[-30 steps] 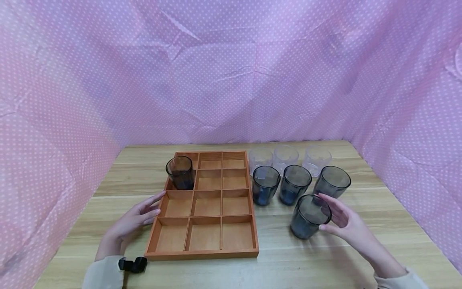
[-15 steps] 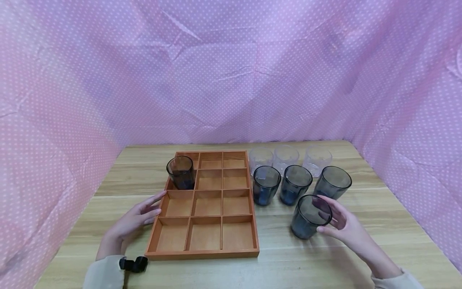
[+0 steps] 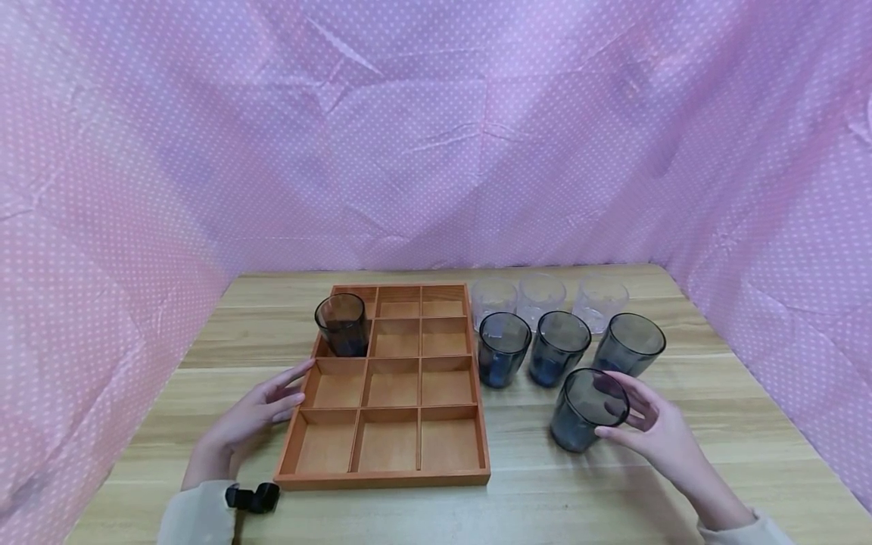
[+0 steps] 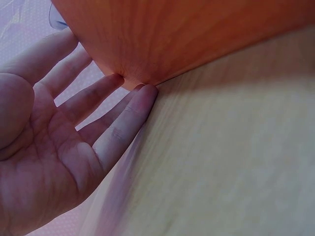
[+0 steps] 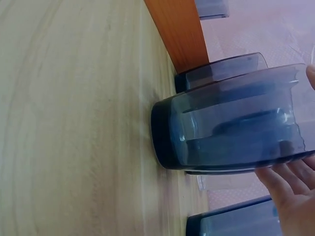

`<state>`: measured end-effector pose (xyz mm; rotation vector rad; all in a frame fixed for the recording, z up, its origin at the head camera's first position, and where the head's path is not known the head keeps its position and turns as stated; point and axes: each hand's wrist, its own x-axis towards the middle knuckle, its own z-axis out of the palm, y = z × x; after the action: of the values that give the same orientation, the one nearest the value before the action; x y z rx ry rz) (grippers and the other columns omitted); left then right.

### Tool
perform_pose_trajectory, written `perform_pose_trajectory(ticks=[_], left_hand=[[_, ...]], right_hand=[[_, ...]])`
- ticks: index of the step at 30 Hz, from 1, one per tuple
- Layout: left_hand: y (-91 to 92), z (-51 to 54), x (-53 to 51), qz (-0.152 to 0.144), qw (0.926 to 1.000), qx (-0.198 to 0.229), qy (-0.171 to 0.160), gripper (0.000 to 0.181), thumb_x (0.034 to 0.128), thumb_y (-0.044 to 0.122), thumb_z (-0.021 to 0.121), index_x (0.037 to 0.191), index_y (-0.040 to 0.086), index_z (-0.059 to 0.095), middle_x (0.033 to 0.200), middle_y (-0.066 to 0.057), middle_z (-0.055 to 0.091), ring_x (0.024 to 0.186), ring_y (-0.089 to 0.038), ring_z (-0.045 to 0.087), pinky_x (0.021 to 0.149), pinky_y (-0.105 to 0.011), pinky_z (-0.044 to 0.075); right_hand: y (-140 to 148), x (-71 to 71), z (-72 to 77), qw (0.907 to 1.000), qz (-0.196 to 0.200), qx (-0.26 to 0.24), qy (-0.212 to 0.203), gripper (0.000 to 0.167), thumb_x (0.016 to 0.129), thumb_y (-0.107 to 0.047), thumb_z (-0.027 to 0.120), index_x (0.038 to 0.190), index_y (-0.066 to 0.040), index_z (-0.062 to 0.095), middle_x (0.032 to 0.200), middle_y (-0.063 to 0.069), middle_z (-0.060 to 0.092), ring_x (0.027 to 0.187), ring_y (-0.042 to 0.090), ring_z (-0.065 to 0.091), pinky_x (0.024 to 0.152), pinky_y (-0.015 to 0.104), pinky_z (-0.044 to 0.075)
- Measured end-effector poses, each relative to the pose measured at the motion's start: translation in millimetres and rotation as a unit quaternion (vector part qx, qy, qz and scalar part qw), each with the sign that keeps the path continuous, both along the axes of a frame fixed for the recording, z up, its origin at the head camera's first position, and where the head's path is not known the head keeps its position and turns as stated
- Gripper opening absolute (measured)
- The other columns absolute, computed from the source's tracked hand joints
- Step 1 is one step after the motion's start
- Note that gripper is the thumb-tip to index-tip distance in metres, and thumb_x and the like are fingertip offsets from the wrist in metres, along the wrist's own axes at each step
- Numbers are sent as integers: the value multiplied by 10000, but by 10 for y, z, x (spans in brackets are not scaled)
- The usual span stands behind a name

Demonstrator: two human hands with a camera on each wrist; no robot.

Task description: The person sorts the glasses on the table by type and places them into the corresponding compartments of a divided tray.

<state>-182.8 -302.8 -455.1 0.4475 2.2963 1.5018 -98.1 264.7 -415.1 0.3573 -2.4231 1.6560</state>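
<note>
A smoky grey drinking glass (image 3: 577, 424) stands nearest the front on the right. My right hand (image 3: 654, 431) holds it near the rim, thumb on the near side and fingers around the far side. In the right wrist view the same glass (image 5: 226, 123) has its base at or very near the tabletop; I cannot tell if it touches. My left hand (image 3: 248, 416) rests its fairly straight fingers against the left side of a wooden compartment tray (image 3: 381, 481). Another dark glass (image 3: 343, 327) sits in the tray's left column, second row from the back.
Right of the tray stand three more smoky glasses, a left one (image 3: 502, 352), a middle one (image 3: 559, 350) and a right one (image 3: 630, 344). Behind them are three clear glasses (image 3: 541, 299). Pink dotted cloth (image 3: 436, 151) hangs around the wooden table (image 3: 272, 318).
My right thumb and fingers have settled more closely around the front glass. The left hand and the tray stay where they were.
</note>
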Motion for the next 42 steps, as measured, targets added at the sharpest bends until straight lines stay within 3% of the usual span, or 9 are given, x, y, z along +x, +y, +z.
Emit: perform_pose_trajectory(ticks=[8, 13, 15, 20, 22, 31, 36, 38, 42], left_hand=[[5, -12, -15, 0, 9997, 176, -146, 607, 1026, 218, 476, 1554, 103, 199, 1608, -245, 96, 1413, -453, 142, 912, -138, 442], [-7, -18, -10, 3, 9999, 123, -32, 599, 1024, 191, 477, 1550, 93, 208, 1595, -253, 147, 1377, -124, 330, 913, -153, 454], [-9, -17, -8, 5, 9999, 115, -13, 598, 1025, 189, 476, 1550, 91, 208, 1593, -255, 154, 1354, -75, 348, 915, -159, 457], [-2, -15, -3, 47, 9999, 88, -106, 606, 1025, 217, 477, 1552, 98, 203, 1603, -251, 114, 1418, -396, 197, 934, -197, 462], [1, -15, 0, 65, 9999, 78, -131, 610, 1024, 224, 482, 1552, 99, 204, 1602, -254, 116, 1414, -459, 157, 939, -208, 463], [5, -22, -4, 39, 10000, -4, -27, 605, 1020, 219, 491, 1550, 112, 220, 1592, -247, 176, 1395, -349, 243, 922, -178, 453], [5, -32, -10, 16, 9999, 99, -49, 602, 1021, 200, 487, 1550, 104, 217, 1593, -246, 169, 1399, -416, 199, 943, -216, 462], [3, -32, -9, 22, 9999, 95, -46, 600, 1021, 203, 487, 1550, 109, 219, 1598, -239, 161, 1409, -352, 229, 947, -216, 463], [-5, -30, -6, -23, 9998, 202, -80, 606, 1022, 192, 484, 1551, 95, 205, 1596, -260, 133, 1303, -47, 433, 933, -184, 468]], right_hand=[[-31, 25, 22, 9985, -496, 134, -173, 715, 720, 86, 783, 1366, -6, 491, 1181, -301, 613, 1113, -176, 521, 812, 50, 461], [-56, 24, 75, 9984, -540, 50, -157, 698, 727, 91, 775, 1360, -17, 503, 1181, -277, 631, 1111, -159, 535, 804, 53, 463], [-71, 24, 107, 9986, -519, 39, -118, 699, 722, 98, 775, 1357, -16, 507, 1185, -268, 636, 1113, -151, 541, 804, 57, 468], [-139, 35, 196, 9980, -532, 319, -119, 717, 708, 54, 808, 1358, -13, 512, 1178, -310, 611, 1115, -181, 517, 796, 60, 474], [-175, 43, 227, 9977, -523, 399, -158, 722, 706, 34, 818, 1358, -7, 511, 1167, -323, 604, 1114, -192, 506, 790, 62, 475], [-326, 57, 331, 9988, -264, 308, -269, 708, 715, 20, 815, 1353, -4, 508, 1152, -294, 632, 1111, -170, 524, 793, 83, 478], [-425, 33, 399, 9990, -105, 329, -285, 701, 712, -18, 830, 1341, -15, 521, 1165, -284, 629, 1119, -163, 521, 808, 100, 479], [-470, 18, 426, 9991, -32, 320, -289, 698, 707, -28, 836, 1335, -22, 530, 1168, -282, 627, 1119, -159, 522, 810, 111, 488], [-564, -10, 484, 9991, 87, 228, -353, 708, 696, -41, 848, 1331, -27, 537, 1167, -280, 626, 1117, -150, 529, 811, 131, 506]])
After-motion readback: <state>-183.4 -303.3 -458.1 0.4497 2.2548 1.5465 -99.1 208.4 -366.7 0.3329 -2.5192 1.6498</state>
